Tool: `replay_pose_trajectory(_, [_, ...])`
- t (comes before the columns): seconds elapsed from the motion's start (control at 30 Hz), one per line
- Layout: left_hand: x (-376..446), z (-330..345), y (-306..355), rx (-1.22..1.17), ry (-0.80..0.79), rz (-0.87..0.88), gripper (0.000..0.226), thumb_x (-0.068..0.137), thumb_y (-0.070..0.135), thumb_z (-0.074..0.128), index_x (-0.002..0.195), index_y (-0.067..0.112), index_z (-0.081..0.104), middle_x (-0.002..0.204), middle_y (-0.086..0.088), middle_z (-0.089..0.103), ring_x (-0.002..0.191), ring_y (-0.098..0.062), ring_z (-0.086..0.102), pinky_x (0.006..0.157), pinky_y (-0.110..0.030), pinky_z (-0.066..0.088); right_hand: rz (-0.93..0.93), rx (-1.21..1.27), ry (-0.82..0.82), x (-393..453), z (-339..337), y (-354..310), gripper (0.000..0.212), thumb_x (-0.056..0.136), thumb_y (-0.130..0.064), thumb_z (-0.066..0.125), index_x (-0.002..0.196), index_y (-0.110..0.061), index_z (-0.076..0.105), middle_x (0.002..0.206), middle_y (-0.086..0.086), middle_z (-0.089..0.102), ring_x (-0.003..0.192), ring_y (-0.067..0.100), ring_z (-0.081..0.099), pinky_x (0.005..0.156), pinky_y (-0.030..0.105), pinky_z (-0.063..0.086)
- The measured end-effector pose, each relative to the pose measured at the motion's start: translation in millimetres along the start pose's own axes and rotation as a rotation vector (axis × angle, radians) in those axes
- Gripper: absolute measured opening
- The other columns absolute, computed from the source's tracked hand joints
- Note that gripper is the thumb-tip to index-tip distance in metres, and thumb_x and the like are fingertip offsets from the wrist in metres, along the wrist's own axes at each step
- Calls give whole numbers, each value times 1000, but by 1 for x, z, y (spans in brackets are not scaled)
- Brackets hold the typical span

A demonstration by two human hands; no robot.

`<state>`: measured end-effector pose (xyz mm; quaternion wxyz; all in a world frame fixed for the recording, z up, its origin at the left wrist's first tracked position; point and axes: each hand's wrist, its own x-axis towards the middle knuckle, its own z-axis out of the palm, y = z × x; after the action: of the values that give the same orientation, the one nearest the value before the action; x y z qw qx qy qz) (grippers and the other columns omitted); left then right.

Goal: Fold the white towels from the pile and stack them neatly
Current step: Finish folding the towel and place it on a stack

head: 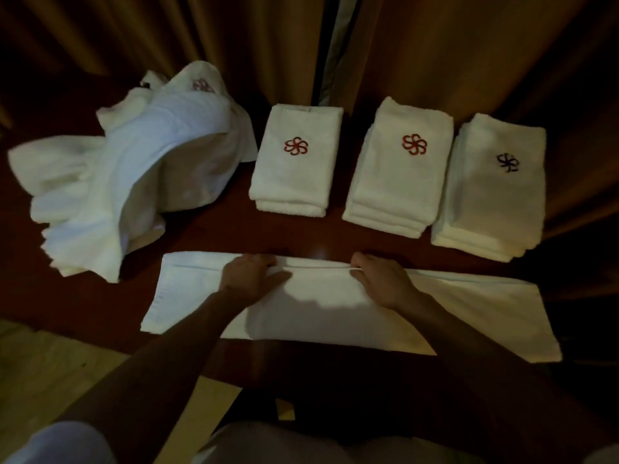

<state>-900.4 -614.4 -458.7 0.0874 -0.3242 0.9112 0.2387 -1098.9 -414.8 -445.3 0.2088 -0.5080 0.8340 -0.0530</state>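
Stock: three folded stacks (398,169) along the far counter (214,236), loose pile (117,175) far left still unfolded, one half-folded towel (335,313) near centre, its far edge pinched by fingers of left hand (251,272) and right hand (382,276).

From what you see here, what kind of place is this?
Probably a hotel room or its linen area: neat stacks of folded white towels with embroidered red flower logos, heavy brown pleated curtains behind, and a dark polished wooden table.
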Motion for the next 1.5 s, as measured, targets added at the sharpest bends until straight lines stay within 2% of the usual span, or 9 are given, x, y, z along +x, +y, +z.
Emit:
replay_pose_trajectory(0.13, [-4, -6, -19, 30, 31, 10, 44, 84, 74, 48, 77, 32, 59, 79, 5, 62, 82, -20, 65, 68, -31, 49, 60, -118, -58, 4, 1, -12, 28, 102, -41, 40, 117, -18, 47, 115, 6, 59, 101, 26, 58, 79, 36, 42])
replay_pose_trajectory(0.27, [-4, 2, -10, 110, 120, 22, 49, 91, 68, 46, 85, 24, 66, 88, -1, 70, 86, -23, 66, 68, -30, 43, 70, -109, -88, 17, 0, -49, 43, 93, -55, 50, 120, -22, 48, 118, 1, 55, 104, 23, 56, 79, 35, 39])
replay_pose_trajectory(0.43, [1, -8, -35, 69, 33, 92, 49, 88, 68, 53, 106, 25, 67, 103, -1, 69, 98, -22, 64, 73, -31, 43, 20, -48, -68, 39, 17, -99, 28, 99, -39, 51, 119, -20, 52, 121, 3, 55, 109, 24, 55, 78, 31, 34])
replay_pose_trajectory(0.67, [-6, -64, -133, -115, -25, 144, 23, 85, 49, 71, 80, 32, 56, 80, 8, 59, 80, -15, 55, 65, -28, 34, 75, -84, -82, 45, 16, -101, 21, 104, -34, 43, 114, -17, 50, 112, 7, 63, 104, 29, 60, 77, 35, 36])
replay_pose_trajectory(0.8, [-7, -63, -152, -201, 57, 149, 21, 91, 49, 63, 82, 30, 57, 81, 4, 64, 78, -18, 60, 67, -34, 45, 97, -83, -109, 46, 16, -103, 20, 103, -36, 43, 111, -19, 48, 111, 6, 64, 103, 28, 61, 73, 34, 35])
replay_pose_trajectory(1.0, [-9, -54, -159, -477, 194, -48, 29, 86, 39, 74, 80, 12, 64, 80, -3, 64, 77, -15, 58, 69, -32, 41, 139, -63, -104, 46, 16, -110, 22, 103, -40, 43, 109, -20, 49, 108, 7, 67, 101, 29, 63, 71, 33, 35])
replay_pose_trajectory(1.2, [-16, -45, -156, -409, 380, -81, 29, 88, 41, 71, 83, 15, 58, 79, -1, 59, 76, -17, 54, 72, -32, 42, 203, -71, -65, 45, 21, -114, 25, 103, -42, 41, 111, -20, 50, 103, 6, 67, 96, 29, 63, 70, 34, 39])
replay_pose_trajectory(1.37, [-9, -56, -163, -452, 231, 57, 13, 91, 24, 70, 90, 13, 64, 89, -2, 64, 85, -15, 57, 81, -34, 45, 206, -9, -64, 45, 22, -109, 23, 105, -37, 40, 110, -17, 49, 100, 10, 67, 94, 32, 63, 70, 35, 37])
replay_pose_trajectory(1.5, [-5, -59, -166, -453, 214, 8, 14, 94, 22, 65, 94, 9, 63, 92, -3, 59, 86, -16, 53, 80, -31, 39, 191, 21, -80, 46, 20, -105, 21, 105, -36, 39, 106, -17, 47, 95, 11, 66, 91, 34, 63, 74, 38, 39])
